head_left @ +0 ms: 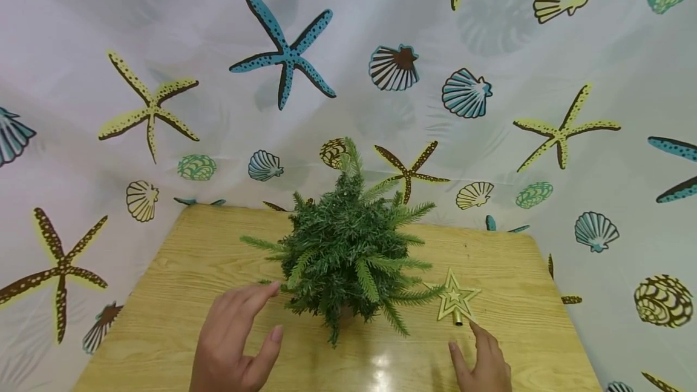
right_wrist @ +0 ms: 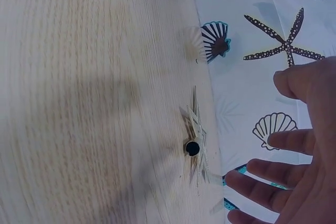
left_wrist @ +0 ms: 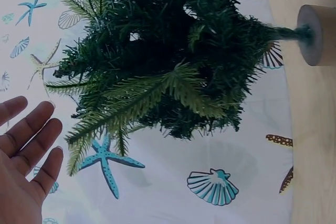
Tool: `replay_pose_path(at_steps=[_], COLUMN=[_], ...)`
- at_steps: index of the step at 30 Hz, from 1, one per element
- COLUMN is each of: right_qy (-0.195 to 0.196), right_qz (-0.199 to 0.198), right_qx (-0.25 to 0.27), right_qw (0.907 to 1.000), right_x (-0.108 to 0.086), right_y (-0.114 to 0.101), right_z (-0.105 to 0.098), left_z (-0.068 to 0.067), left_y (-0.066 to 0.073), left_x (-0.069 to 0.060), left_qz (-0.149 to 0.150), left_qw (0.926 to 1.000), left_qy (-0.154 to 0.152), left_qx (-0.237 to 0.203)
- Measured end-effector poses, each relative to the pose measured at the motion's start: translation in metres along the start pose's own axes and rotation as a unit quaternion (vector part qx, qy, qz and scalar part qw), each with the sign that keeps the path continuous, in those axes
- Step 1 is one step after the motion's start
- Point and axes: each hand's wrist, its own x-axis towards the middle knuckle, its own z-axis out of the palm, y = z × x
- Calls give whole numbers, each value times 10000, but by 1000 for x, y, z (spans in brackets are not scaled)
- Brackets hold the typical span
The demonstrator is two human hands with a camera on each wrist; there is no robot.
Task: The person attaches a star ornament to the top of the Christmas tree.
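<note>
1. OK so, a bushy dark green artificial pine tree with lighter green sprigs (head_left: 348,241) is being shown upright, pretty much in the centre of the head view. It's being supported by a pale wood-grain table (head_left: 201,253).
2. Its tan cylindrical base with a flat greyish top (left_wrist: 324,35) is mostly being hidden by branches there, but is being caught nicely at the upper right of the left wrist view.
3. The left hand (head_left: 229,337) is being held at the lower left of the head view, just beside the branches. Its fingers are being spread away from the thumb.
4. A gold star-shaped ornament with nested outlines and a short hollow tube (head_left: 454,298) is being seen flat on the table, right of centre, near the tree's lower sprigs. It's being viewed almost edge-on in the right wrist view.
5. The right hand (head_left: 483,360) is being held at the lower right, near the star but apart from it, thumb and fingers being spread.
6. The upper frame is being filled by a white cloth printed with starfish and seashells (head_left: 190,5).
</note>
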Motion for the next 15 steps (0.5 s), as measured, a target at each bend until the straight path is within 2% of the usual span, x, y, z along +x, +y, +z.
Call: replay_pose_path(at_steps=[8, 15], right_qy=[210, -52], right_qz=[-23, 240], right_qx=[2, 236], right_qw=[9998, 9994], right_x=[4, 14], right_y=[5, 10], right_z=[0, 2], left_z=[5, 6], left_y=[2, 2], left_x=[11, 21], left_qz=[-131, -412], left_qw=[9999, 9988], left_qy=[-106, -263], left_qx=[-28, -61])
